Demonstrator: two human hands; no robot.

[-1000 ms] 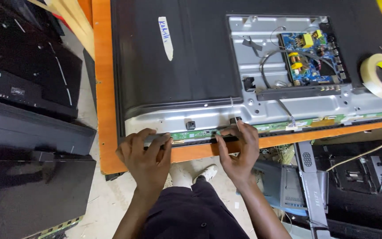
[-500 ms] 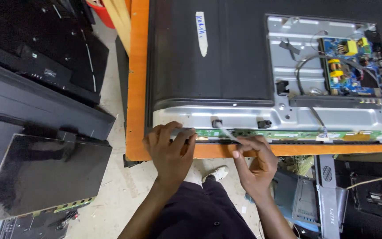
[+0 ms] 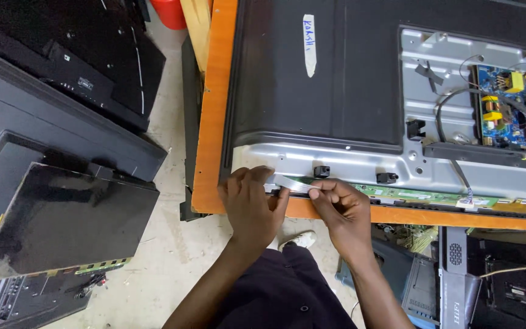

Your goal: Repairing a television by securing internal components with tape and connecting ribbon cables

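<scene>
Silvery tape strip (image 3: pixel 291 182) (thin, limp, tear-prone, I judge) is pinched by both my hands, left hand (image 3: pixel 252 204) and right hand (image 3: pixel 342 210); best held at its ends.

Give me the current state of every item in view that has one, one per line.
Television: face down on the orange table, back cover partly off.
Blue circuit board: exposed.
Green strip board: exposed along the near edge.
Silver tape strip: pinched between both hands.
Left hand: holding the strip's end.
Right hand: gripping the strip.
</scene>
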